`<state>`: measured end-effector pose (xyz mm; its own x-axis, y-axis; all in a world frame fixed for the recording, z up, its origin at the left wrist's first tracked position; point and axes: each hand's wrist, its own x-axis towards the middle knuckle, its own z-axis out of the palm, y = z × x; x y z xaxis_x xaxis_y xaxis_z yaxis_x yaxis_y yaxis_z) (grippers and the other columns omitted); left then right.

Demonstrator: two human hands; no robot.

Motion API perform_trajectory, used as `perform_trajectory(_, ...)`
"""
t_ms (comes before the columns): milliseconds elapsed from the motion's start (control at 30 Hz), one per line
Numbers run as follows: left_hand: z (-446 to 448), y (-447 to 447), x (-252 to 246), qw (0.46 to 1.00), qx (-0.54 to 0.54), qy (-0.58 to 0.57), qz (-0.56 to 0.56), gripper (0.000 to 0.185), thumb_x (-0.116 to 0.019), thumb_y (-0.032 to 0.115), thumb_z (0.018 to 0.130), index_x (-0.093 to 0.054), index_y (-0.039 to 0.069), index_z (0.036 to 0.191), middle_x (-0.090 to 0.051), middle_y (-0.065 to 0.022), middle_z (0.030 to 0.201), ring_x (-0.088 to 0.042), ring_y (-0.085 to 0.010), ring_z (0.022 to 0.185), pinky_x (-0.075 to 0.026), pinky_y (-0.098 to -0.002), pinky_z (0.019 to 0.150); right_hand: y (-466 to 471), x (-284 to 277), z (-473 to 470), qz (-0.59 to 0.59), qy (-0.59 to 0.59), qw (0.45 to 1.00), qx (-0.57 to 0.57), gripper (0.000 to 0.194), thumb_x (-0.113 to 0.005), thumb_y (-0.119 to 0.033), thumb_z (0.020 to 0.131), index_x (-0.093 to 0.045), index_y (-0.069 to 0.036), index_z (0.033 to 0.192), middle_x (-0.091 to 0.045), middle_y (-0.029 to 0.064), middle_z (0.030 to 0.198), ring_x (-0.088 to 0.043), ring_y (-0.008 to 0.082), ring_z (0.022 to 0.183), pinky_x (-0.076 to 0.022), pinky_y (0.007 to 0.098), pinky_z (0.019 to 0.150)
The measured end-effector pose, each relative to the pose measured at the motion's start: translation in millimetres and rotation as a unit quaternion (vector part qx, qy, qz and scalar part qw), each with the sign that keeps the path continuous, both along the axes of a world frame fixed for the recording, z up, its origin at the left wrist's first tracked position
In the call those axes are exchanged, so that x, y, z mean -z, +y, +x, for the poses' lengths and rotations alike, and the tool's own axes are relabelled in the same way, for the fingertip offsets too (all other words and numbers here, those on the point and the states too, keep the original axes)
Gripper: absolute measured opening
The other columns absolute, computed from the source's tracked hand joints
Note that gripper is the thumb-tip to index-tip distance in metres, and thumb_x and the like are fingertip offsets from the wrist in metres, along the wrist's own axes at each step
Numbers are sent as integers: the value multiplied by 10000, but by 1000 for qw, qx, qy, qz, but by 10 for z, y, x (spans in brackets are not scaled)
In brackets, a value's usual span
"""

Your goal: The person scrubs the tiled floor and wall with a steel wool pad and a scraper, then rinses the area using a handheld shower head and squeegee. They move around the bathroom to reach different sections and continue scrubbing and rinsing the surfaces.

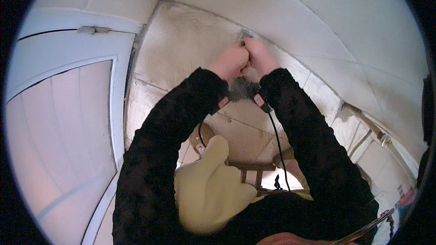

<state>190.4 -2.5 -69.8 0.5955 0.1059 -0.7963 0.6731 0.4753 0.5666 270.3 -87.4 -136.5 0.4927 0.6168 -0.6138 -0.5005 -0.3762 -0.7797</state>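
Note:
My left hand [235,59] and my right hand [257,52] are close together, low at the joint between the tiled floor and the wall. Both have bent fingers. Something small and dark [243,43] shows between the fingertips, too blurred to name. Just beyond them, a rough grey patch [246,34] marks the foot of the wall. Between my wrists, a dark grey, fuzzy-edged mass [242,89] is seen against the floor; I cannot tell what it is. Black sleeves cover both arms, and a small strapped device [259,100] with a black cable sits by my right wrist.
A white door [68,126] with a metal hinge [93,29] stands at left. A pipe [374,129] runs along the wall at right. Below me are a yellow-clothed leg [211,187], a brown slipper [201,136] and a low wooden piece [250,166], perhaps a stool.

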Motion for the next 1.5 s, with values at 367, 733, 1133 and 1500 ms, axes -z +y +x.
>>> perform_trajectory(367, 17, 32, -147, 998, 13, 56, 15, 254, -368, 256, 924, -541, 70, 912, -522, -40, 679, -457, -141, 511, -350, -296, 412, 136, -210, -42, -40, -48, 998, 13, 269, -429, -250, 868, -586, -39, 813, -552, 94, 654, -518, 213, 516, -367, 352, 418)
perform_trajectory(733, 90, 31, -139, 999, -10, -21, 42, 233, -372, 198, 916, -547, 44, 919, -554, -48, 715, -500, -144, 577, -396, -301, 449, -150, 349, 152, 71, -198, 974, -86, 266, -466, -333, 904, -569, -88, 891, -575, 60, 758, -553, 180, 701, -431, 338, 543)
perform_trajectory(1133, 192, -87, -111, 998, -52, 6, 39, 234, -351, 226, 936, -521, 78, 998, -503, -51, 649, -456, -161, 473, -354, -332, 373, -92, -101, 147, 8, -16, 998, -58, 258, -470, -276, 895, -598, -56, 854, -590, 59, 742, -543, 178, 630, -427, 351, 520)
perform_trajectory(1500, 154, -43, -83, 1000, -8, 15, 23, 240, -346, 203, 920, -524, 81, 1024, -534, -41, 719, -463, -149, 544, -395, -296, 424, -22, 358, 235, -70, -43, 997, -12, 273, -482, -305, 900, -583, -51, 892, -570, 71, 735, -541, 200, 599, -411, 359, 471)
